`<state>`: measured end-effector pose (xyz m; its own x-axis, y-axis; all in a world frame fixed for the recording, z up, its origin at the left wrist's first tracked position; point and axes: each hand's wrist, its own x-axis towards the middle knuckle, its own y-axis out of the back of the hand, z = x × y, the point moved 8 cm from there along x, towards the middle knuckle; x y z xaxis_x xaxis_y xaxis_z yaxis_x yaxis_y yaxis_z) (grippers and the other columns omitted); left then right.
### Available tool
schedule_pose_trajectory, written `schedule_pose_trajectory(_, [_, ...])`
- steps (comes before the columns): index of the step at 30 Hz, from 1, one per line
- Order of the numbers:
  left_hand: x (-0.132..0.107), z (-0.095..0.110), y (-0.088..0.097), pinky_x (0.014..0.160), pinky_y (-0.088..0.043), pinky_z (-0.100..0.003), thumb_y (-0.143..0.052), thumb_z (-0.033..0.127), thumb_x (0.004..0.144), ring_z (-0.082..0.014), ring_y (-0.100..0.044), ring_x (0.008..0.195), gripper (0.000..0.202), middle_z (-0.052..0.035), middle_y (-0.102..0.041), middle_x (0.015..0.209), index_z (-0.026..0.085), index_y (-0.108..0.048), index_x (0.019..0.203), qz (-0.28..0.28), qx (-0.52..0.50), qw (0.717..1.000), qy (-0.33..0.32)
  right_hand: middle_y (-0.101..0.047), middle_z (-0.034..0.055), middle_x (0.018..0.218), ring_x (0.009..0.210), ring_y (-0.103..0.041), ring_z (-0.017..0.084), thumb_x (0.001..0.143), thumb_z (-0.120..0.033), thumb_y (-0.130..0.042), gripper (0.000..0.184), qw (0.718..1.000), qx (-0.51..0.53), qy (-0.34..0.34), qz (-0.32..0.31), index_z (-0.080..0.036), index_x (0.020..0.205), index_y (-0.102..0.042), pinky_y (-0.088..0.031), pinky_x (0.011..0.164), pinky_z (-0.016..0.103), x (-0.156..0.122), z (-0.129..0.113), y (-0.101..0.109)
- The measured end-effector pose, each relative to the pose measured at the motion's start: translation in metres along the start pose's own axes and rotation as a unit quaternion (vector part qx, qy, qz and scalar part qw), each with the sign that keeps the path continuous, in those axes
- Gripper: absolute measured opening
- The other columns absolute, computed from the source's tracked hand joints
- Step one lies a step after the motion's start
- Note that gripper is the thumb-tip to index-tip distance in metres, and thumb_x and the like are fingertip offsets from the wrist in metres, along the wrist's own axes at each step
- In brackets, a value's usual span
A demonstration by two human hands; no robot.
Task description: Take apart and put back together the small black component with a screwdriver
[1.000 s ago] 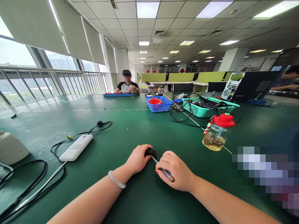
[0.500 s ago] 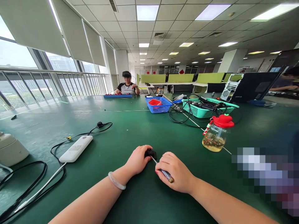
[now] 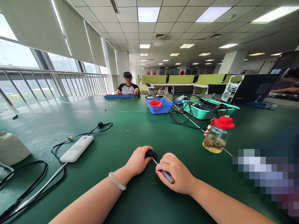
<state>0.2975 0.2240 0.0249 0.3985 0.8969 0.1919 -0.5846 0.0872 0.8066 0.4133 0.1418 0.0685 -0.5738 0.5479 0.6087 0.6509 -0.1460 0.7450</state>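
My left hand (image 3: 139, 160), with a pale bangle at its wrist, is closed around a small black part (image 3: 151, 154) low over the green table (image 3: 130, 199). What kind of part it is cannot be made out. In my right hand (image 3: 174, 172) is a screwdriver (image 3: 167, 175), gripped with its dark handle slanting down toward me. Its thin metal shaft points up and left, and the tip meets the near side of the black part. The fingers of my left hand hide some of the part.
A white power adapter (image 3: 77, 148) with black cables lies to the left. To the right stands a red-lidded jar (image 3: 216, 137). Farther back are a blue basket (image 3: 160, 108) and a green basket (image 3: 205, 113) of cables. A person (image 3: 128, 85) sits across the table.
Both my hands, the black part and the screwdriver hold nearly the same position. The view has tipped slightly. Across the table, the person's raised hand has come down toward the tabletop.
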Motion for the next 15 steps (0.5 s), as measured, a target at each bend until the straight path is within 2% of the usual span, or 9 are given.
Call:
schedule_pose_trajectory(8, [-0.0001, 0.0005, 0.0006, 0.101, -0.044, -0.040, -0.057, 0.012, 0.077, -0.0236, -0.057, 0.111, 0.038, -0.0052, -0.067, 0.116, 0.023, -0.058, 0.114, -0.002, 0.000, 1.000, 0.000, -0.061, -0.0002, 0.071, 0.068, -0.052, 0.014, 0.086, -0.017, -0.052, 0.012, 1.000, -0.009, -0.007, 0.001, -0.021, 0.078, -0.061, -0.044, 0.077, 0.033, -0.0005, 0.0011, -0.0002])
schedule_pose_trajectory(15, [0.0006, -0.0007, -0.0019, 0.101, -0.044, -0.040, -0.056, 0.012, 0.077, -0.0231, -0.056, 0.112, 0.040, -0.0052, -0.066, 0.116, 0.023, -0.056, 0.116, 0.000, 0.004, 1.000, -0.002, -0.058, -0.0003, 0.071, 0.065, -0.050, 0.014, 0.085, -0.021, -0.056, 0.009, 0.997, -0.065, 0.046, -0.021, -0.021, 0.080, -0.063, -0.042, 0.086, 0.037, -0.0045, -0.0032, -0.0084])
